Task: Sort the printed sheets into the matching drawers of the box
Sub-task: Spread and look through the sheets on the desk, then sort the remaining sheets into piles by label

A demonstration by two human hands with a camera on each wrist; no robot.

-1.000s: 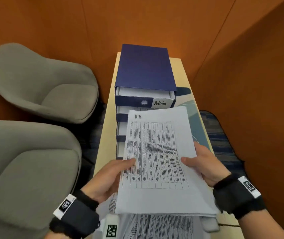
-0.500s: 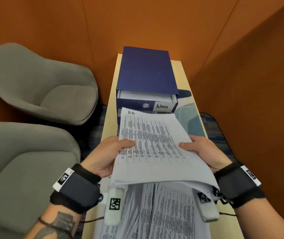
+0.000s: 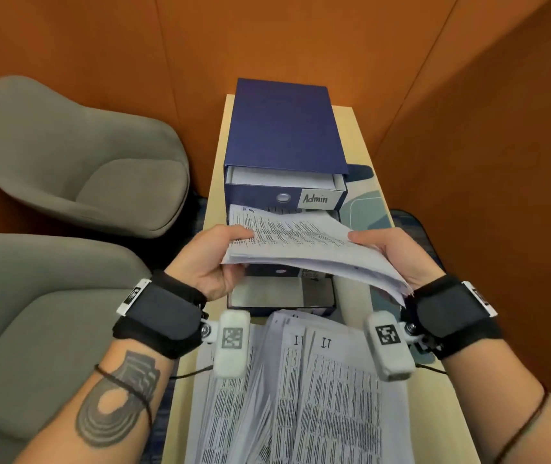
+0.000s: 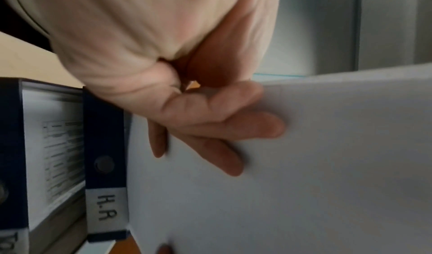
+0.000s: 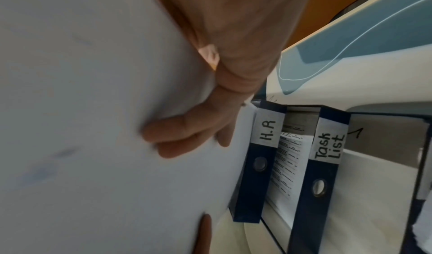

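Note:
Both hands hold a sheaf of printed sheets (image 3: 301, 239) nearly flat in front of the blue drawer box (image 3: 284, 128). My left hand (image 3: 234, 249) grips its left edge, thumb on top; its fingers (image 4: 222, 128) lie under the sheets (image 4: 304, 165). My right hand (image 3: 378, 249) grips the right edge the same way, with fingers (image 5: 187, 137) beneath the paper (image 5: 93, 110). The sheaf's far edge reaches over the drawer just under the Admin drawer (image 3: 314, 198). The H.R drawer (image 5: 267, 130) and Task List drawer (image 5: 329, 145) stand pulled out, with paper inside the H.R one.
A pile of printed sheets (image 3: 301, 396) headed I.T lies on the narrow table (image 3: 214, 195) near me. Two grey armchairs (image 3: 76, 155) (image 3: 33, 329) stand on the left. Orange walls close in behind and on the right. A blue-green folder (image 3: 368, 209) lies right of the box.
The sheaf has tipped from facing me to nearly flat and moved forward and down to the box. Both hands went with it and kept their grip.

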